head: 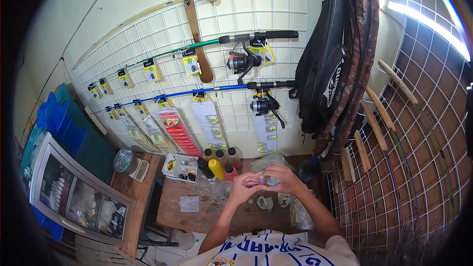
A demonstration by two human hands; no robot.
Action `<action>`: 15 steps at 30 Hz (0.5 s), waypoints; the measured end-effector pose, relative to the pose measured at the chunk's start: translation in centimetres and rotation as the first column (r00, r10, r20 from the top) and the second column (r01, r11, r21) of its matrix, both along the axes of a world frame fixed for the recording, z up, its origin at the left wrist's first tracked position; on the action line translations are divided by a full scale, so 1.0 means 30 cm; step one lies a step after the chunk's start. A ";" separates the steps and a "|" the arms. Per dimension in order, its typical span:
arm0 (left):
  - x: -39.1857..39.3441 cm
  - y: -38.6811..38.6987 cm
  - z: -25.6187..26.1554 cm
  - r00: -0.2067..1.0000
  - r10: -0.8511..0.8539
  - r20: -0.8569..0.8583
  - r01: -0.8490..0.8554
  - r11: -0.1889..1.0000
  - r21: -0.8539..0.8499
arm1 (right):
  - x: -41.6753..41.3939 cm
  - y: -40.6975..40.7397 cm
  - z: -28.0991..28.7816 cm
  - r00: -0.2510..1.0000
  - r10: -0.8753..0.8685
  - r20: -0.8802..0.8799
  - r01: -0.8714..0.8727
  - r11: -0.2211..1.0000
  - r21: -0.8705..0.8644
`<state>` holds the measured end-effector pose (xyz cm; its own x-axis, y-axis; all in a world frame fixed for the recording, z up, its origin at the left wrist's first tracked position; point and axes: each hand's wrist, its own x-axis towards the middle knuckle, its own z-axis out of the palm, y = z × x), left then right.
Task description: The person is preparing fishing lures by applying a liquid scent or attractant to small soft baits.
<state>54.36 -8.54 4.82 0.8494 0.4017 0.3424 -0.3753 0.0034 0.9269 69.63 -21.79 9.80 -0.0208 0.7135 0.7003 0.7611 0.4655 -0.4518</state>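
Note:
Both hands meet above the wooden table [207,207], around a small clear container with pinkish-purple contents [261,180]. My left hand [244,188] has its fingers on the container's left side. On the other side, my right hand [282,179] pinches it, thumb low and fingers over the top. A clear plastic cup [224,189] stands just left of my left hand. Behind it are a pink bottle [231,173], a yellow squeeze bottle [215,169] and a black bottle [205,168]. Small plastic bags [265,203] lie below the hands.
A white divided tray [181,168] holds small items at the table's back left. A small clear plastic sheet [189,204] lies flat. Further left, a metal bowl [125,160] sits by a scale [140,170]. Fishing rods and reels [242,61] hang on the wall grid; black rod bags [321,62] hang right.

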 end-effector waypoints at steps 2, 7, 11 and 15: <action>0.008 0.007 0.008 1.000 0.015 0.002 -0.015 0.999 0.037 | 0.008 0.008 0.010 1.000 0.007 0.011 -0.007 1.000 0.024; 0.013 0.005 0.038 1.000 0.012 -0.018 -0.011 0.998 0.063 | 0.017 0.007 0.036 0.999 -0.009 0.037 0.007 0.999 0.036; 0.012 0.012 0.031 0.999 0.013 -0.030 -0.010 0.996 0.093 | 0.015 0.012 0.037 0.998 -0.009 0.066 0.007 1.000 0.027; 0.013 0.025 -0.002 0.999 0.027 -0.041 -0.022 0.992 0.125 | 0.021 0.024 0.012 0.996 -0.020 0.085 0.017 0.999 0.036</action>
